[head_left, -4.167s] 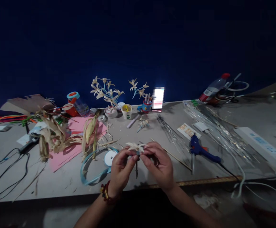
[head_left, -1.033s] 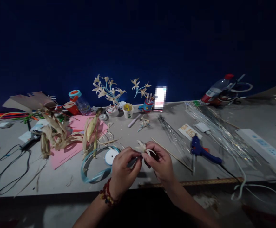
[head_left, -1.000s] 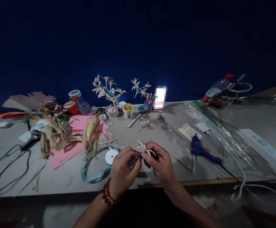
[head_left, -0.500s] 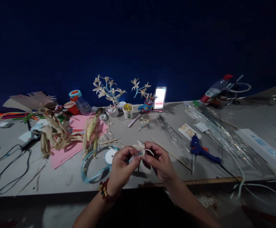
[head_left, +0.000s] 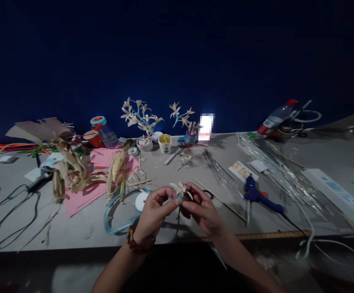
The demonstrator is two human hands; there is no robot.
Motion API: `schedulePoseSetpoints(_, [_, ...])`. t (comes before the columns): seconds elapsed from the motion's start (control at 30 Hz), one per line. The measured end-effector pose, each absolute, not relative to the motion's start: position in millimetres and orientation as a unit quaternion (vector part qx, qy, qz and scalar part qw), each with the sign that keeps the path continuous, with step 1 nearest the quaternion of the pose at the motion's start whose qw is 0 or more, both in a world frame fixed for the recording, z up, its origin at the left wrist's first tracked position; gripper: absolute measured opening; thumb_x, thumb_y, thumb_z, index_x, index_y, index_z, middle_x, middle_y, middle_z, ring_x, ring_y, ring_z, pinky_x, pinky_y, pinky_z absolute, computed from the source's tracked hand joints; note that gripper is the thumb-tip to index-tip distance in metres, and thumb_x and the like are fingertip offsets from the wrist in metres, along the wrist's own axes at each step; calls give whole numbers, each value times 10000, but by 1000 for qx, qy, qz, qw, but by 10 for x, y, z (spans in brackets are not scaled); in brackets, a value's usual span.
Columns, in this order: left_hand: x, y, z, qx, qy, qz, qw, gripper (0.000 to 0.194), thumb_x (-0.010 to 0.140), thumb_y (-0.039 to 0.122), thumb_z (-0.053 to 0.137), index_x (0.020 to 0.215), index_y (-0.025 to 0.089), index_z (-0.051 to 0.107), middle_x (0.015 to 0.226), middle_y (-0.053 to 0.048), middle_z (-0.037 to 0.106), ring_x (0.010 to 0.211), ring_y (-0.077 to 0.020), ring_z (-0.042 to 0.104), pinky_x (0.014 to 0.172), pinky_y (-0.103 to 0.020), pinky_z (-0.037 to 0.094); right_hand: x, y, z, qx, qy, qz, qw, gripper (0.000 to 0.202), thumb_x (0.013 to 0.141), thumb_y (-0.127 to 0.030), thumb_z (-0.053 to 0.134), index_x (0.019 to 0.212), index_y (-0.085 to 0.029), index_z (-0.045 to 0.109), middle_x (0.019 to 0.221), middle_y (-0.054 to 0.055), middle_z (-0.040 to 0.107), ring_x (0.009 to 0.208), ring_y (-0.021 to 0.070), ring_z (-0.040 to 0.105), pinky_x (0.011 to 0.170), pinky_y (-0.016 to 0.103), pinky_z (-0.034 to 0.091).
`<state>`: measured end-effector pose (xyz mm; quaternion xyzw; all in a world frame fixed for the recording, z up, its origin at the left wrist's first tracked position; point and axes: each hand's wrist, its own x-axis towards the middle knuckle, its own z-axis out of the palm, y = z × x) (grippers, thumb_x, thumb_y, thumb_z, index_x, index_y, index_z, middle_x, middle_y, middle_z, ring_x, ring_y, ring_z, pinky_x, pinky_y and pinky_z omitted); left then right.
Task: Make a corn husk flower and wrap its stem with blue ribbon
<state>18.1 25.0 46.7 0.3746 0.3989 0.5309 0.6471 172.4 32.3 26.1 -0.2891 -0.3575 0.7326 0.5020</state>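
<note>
Low over the table's front part, a pale corn-husk flower (head_left: 179,188) stands petals up between my two hands, its thin stem pointing down. My left hand (head_left: 156,209) is closed, thumb and forefinger pinching light blue tape at the flower's base. From the other side, my right hand (head_left: 204,211) pinches the flower just under the petals. The stem (head_left: 178,221) shows below my fingers. A loop of blue tape (head_left: 106,215) lies beside my left wrist, near a white spool (head_left: 140,200). How the tape sits between my fingertips is partly hidden.
Husks (head_left: 73,162) and pink paper (head_left: 85,195) lie left. Finished flower sprays (head_left: 140,116) stand behind, by a paper cup (head_left: 165,143) and a lit phone (head_left: 206,127). Rightward are wires (head_left: 222,169), a blue glue gun (head_left: 261,195), a stick (head_left: 222,201) and a power strip (head_left: 337,191).
The flower has turned from lying sideways to upright, its petals now facing up and its stem showing below. Both hands stay closed around it in nearly the same place.
</note>
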Motion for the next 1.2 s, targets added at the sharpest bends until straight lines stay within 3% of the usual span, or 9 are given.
schedulePoseSetpoints(0.13, [194,253,424,362,389,534,658,279,705,315,870,737,145,651,616,40,557,494,-38,355,474,-169,261,1695,273,200,-286,-408,679,540,210,805,-329,817,906,-225,665,807,-26,583,628,96,548,574,213,495])
schedulePoseSetpoints(0.27, [201,257,406,349,392,522,673,299,693,308,876,741,141,634,615,48,532,492,-33,332,457,-161,230,1738,284,215,-315,-440,630,557,181,846,-338,784,966,-230,702,842,-13,606,663,96,560,600,205,490])
schedulePoseSetpoints(0.43, [181,285,451,330,366,471,731,365,653,342,888,695,152,579,532,90,420,437,-22,240,421,-169,175,1813,366,280,-305,-401,701,504,266,728,-333,875,898,-200,719,706,-37,569,561,70,500,489,170,418])
schedulePoseSetpoints(0.63, [184,299,465,330,362,416,766,456,556,386,921,625,166,528,531,76,432,424,-26,268,421,-187,179,1882,463,272,-263,-368,799,397,343,641,-305,916,857,-182,680,571,-90,521,331,-4,297,298,116,229])
schedulePoseSetpoints(0.73, [191,299,447,335,354,397,778,450,533,367,934,624,162,544,567,61,449,452,-33,303,447,-194,196,1926,515,221,-234,-377,819,363,346,644,-283,910,835,-185,639,507,-107,505,300,0,288,275,104,240])
schedulePoseSetpoints(0.9, [200,305,463,347,353,375,784,437,521,384,942,635,153,589,556,60,462,457,-37,314,465,-207,204,1977,582,171,-201,-404,829,330,438,621,-280,917,928,-186,620,565,-80,586,289,10,357,282,111,275])
schedulePoseSetpoints(1.0, [186,323,474,350,369,399,763,439,537,391,936,636,150,583,537,70,465,437,-25,281,446,-200,171,1940,544,181,-196,-386,825,362,444,656,-304,905,984,-205,622,616,-81,575,325,4,332,305,114,270])
schedulePoseSetpoints(1.13, [163,355,437,329,392,467,721,384,582,359,923,695,146,624,544,78,471,438,-22,287,437,-184,181,1821,404,180,-253,-381,754,473,251,762,-345,841,862,-184,676,704,-32,573,560,78,519,514,176,470])
schedulePoseSetpoints(1.2, [170,360,406,318,395,481,715,372,586,357,922,724,143,650,549,72,487,448,-29,320,443,-179,209,1772,342,164,-277,-375,723,509,220,806,-368,801,814,-178,691,738,-4,600,669,119,572,618,219,507])
